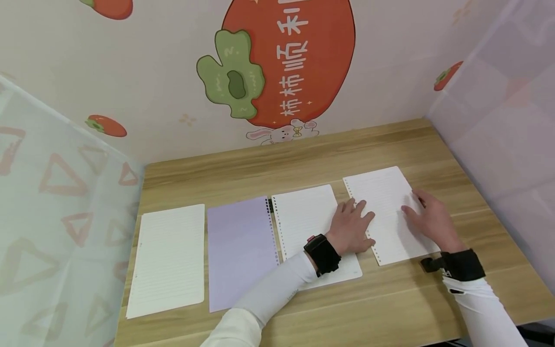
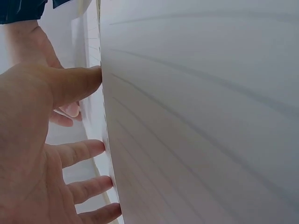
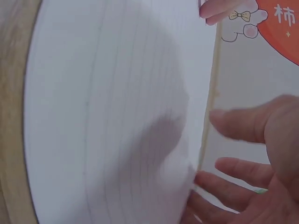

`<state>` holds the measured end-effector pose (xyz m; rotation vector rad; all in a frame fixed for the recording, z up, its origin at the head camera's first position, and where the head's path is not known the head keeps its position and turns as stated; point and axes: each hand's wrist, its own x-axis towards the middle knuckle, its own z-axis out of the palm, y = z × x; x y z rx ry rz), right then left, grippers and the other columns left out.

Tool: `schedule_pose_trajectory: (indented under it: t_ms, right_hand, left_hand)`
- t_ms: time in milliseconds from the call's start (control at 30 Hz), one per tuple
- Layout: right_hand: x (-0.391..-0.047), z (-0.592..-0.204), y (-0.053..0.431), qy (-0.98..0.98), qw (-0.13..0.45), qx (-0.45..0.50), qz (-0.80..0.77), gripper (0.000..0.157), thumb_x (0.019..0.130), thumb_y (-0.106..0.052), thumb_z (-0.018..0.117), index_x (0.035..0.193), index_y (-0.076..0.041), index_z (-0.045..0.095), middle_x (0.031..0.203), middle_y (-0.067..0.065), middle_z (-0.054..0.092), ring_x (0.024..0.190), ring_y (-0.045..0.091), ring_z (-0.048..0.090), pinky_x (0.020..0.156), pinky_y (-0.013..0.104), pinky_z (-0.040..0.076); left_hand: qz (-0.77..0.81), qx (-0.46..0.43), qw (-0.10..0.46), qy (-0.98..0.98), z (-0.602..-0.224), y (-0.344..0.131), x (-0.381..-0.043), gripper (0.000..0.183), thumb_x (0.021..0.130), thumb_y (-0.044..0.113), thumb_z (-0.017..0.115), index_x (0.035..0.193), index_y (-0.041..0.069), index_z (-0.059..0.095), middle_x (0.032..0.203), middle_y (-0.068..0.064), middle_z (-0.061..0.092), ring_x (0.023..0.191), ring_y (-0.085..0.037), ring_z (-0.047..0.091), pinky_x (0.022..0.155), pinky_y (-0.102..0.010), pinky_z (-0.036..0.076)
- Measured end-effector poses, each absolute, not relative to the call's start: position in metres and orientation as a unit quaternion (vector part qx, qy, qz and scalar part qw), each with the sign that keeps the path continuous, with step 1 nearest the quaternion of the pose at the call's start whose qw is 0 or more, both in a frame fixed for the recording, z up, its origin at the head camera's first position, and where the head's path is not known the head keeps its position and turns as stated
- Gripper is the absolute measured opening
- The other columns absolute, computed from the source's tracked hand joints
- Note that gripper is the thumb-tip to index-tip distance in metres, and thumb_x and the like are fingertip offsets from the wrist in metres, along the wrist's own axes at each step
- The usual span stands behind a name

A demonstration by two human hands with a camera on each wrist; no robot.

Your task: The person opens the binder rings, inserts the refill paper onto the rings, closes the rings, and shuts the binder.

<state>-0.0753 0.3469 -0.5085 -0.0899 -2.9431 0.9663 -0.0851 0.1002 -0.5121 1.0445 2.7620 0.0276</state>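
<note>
Spread fingers of my left hand [image 1: 350,228] lie between two white lined sheets, over the right side of the notebook page [image 1: 301,217] and at the punched left edge of the loose-leaf sheet [image 1: 377,200]. The left wrist view has its straight fingertips pressing lined paper [image 2: 187,116]. My right hand [image 1: 433,220] is at the loose sheet's right edge, thumb over the paper. Close up in the right wrist view, its fingers [image 3: 224,186] touch the edge of the lined sheet [image 3: 107,116], and the thumb stands apart.
A purple notebook cover [image 1: 238,250] lies left of the notebook page, with dark binding rings [image 1: 271,205] between them. Farther left is another lined white sheet [image 1: 171,260]. The wooden table [image 1: 303,166] meets a printed back wall and side panels.
</note>
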Motion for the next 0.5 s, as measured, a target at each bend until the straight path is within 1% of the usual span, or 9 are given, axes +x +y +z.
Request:
schedule_pose_trajectory:
  t_ms: [67, 100, 133, 167, 233, 300, 367, 433, 500]
  right_hand:
    - [-0.076, -0.51, 0.353, -0.941, 0.047, -0.031, 0.333, 0.05, 0.096, -0.012, 0.069, 0.135, 0.017, 0.054, 0.124, 0.041, 0.059, 0.108, 0.051, 0.058, 0.093, 0.049, 0.052]
    - [-0.077, -0.51, 0.357, -0.936, 0.052, -0.035, 0.346, 0.048, 0.097, -0.012, 0.068, 0.133, 0.016, 0.056, 0.12, 0.038, 0.062, 0.102, 0.04, 0.063, 0.088, 0.038, 0.054]
    - [-0.078, -0.51, 0.362, -0.931, 0.052, -0.036, 0.359, 0.046, 0.097, -0.013, 0.068, 0.132, 0.014, 0.057, 0.117, 0.036, 0.063, 0.097, 0.028, 0.065, 0.084, 0.027, 0.053]
    - [-0.08, -0.511, 0.367, -0.928, 0.047, -0.04, 0.368, 0.046, 0.097, -0.015, 0.069, 0.131, 0.013, 0.059, 0.112, 0.031, 0.066, 0.092, 0.016, 0.065, 0.08, 0.018, 0.051]
    - [-0.084, -0.509, 0.379, -0.924, 0.019, -0.051, 0.378, 0.048, 0.097, -0.022, 0.07, 0.13, 0.012, 0.061, 0.106, 0.022, 0.07, 0.083, -0.003, 0.058, 0.069, 0.008, 0.044]
    - [-0.088, -0.506, 0.39, -0.923, -0.031, -0.056, 0.38, 0.05, 0.097, -0.029, 0.07, 0.126, 0.011, 0.063, 0.101, 0.016, 0.072, 0.077, -0.01, 0.054, 0.065, 0.013, 0.047]
    - [-0.09, -0.505, 0.399, -0.922, -0.078, -0.055, 0.374, 0.053, 0.097, -0.035, 0.07, 0.123, 0.012, 0.065, 0.097, 0.01, 0.072, 0.076, -0.004, 0.057, 0.064, 0.019, 0.05]
    - [-0.093, -0.504, 0.405, -0.922, -0.117, -0.055, 0.365, 0.057, 0.097, -0.041, 0.069, 0.121, 0.01, 0.066, 0.095, 0.009, 0.072, 0.075, 0.002, 0.057, 0.063, 0.024, 0.05]
    - [-0.094, -0.505, 0.408, -0.919, -0.137, -0.059, 0.364, 0.059, 0.096, -0.045, 0.068, 0.123, 0.008, 0.067, 0.095, 0.003, 0.072, 0.077, 0.004, 0.058, 0.065, 0.025, 0.051]
  left_hand:
    - [0.009, 0.352, 0.096, 0.931, -0.512, 0.1, -0.085, 0.071, 0.092, 0.067, 0.058, 0.154, 0.034, 0.048, 0.166, -0.002, 0.034, 0.154, -0.028, 0.029, 0.12, -0.043, 0.026]
    - [0.007, 0.352, 0.096, 0.931, -0.512, 0.1, -0.085, 0.071, 0.092, 0.067, 0.058, 0.154, 0.034, 0.048, 0.166, -0.002, 0.034, 0.153, -0.028, 0.029, 0.12, -0.043, 0.026]
    - [0.007, 0.352, 0.096, 0.931, -0.511, 0.1, -0.085, 0.071, 0.092, 0.067, 0.058, 0.154, 0.034, 0.048, 0.166, -0.002, 0.035, 0.153, -0.028, 0.029, 0.12, -0.043, 0.026]
    - [0.006, 0.352, 0.096, 0.931, -0.511, 0.1, -0.085, 0.071, 0.092, 0.067, 0.058, 0.154, 0.034, 0.048, 0.166, -0.002, 0.035, 0.153, -0.028, 0.029, 0.12, -0.042, 0.026]
    - [0.007, 0.352, 0.099, 0.931, -0.51, 0.101, -0.085, 0.071, 0.092, 0.067, 0.057, 0.154, 0.034, 0.048, 0.166, -0.002, 0.034, 0.154, -0.027, 0.028, 0.121, -0.042, 0.025]
    - [0.008, 0.352, 0.102, 0.931, -0.51, 0.101, -0.085, 0.071, 0.092, 0.067, 0.057, 0.155, 0.034, 0.047, 0.166, -0.002, 0.033, 0.154, -0.027, 0.028, 0.121, -0.042, 0.025]
    - [0.008, 0.352, 0.105, 0.93, -0.511, 0.101, -0.085, 0.072, 0.092, 0.067, 0.057, 0.155, 0.034, 0.047, 0.167, -0.002, 0.033, 0.154, -0.027, 0.027, 0.121, -0.042, 0.024]
    - [0.009, 0.352, 0.107, 0.93, -0.512, 0.101, -0.085, 0.072, 0.093, 0.067, 0.056, 0.156, 0.033, 0.046, 0.167, -0.002, 0.032, 0.154, -0.028, 0.027, 0.121, -0.043, 0.024]
    - [0.019, 0.351, 0.106, 0.93, -0.513, 0.1, -0.086, 0.071, 0.094, 0.066, 0.055, 0.155, 0.032, 0.046, 0.167, -0.003, 0.032, 0.154, -0.028, 0.027, 0.122, -0.043, 0.024]
